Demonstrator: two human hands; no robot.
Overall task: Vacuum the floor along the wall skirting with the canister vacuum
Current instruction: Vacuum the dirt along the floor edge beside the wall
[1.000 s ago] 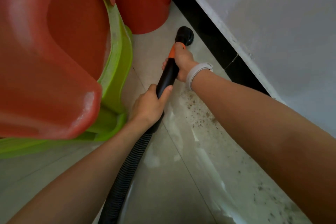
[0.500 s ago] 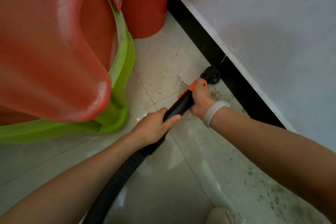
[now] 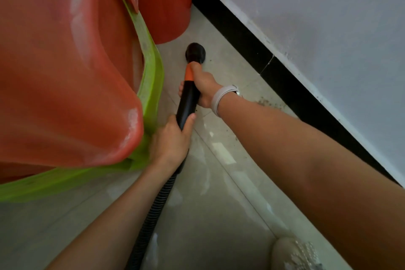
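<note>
Vacuuming along the skirting: the nozzle [image 3: 195, 53] is pressed to the floor tiles [image 3: 219, 215] beside a red bucket [image 3: 162, 0].

The black wand [image 3: 187, 103] is grasped by both hands: the right hand [image 3: 205, 89] is wrapped round it just behind the orange collar [image 3: 189, 73], the left hand [image 3: 172, 140] is clenched round its lower end where the ribbed hose [image 3: 153, 210] joins. The nozzle is held apart from the black skirting [image 3: 258, 55], near the stacked tubs. A patch of dark grit [image 3: 266, 103] is seen against the skirting, by the right wrist. The sweeping step is judged under way; next, the nozzle would need to be swung toward the wall and drawn back through that grit.
</note>
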